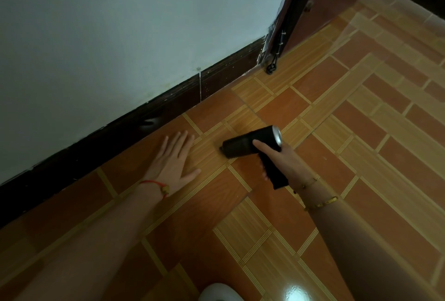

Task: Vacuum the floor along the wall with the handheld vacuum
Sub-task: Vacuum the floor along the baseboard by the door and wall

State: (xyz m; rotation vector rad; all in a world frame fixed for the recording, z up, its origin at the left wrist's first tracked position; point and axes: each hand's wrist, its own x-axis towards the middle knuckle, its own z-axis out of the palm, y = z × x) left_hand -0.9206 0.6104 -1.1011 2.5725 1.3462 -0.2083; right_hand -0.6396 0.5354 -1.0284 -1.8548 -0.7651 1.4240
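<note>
Right grip [281, 163] holds the handheld vacuum [250, 141], fingers curled round its black handle and the forefinger laid straight along the barrel. Its dark nozzle end points left and sits low over the tiled floor [361, 132], near the dark skirting board [228, 71] at the foot of the pale wall [120, 23]; whether it touches the tiles I cannot tell. Left grip [171, 163] lies flat on the floor just beside the nozzle, fingers straight and spread, holding nothing. A red string bracelet [154, 183] circles that wrist.
</note>
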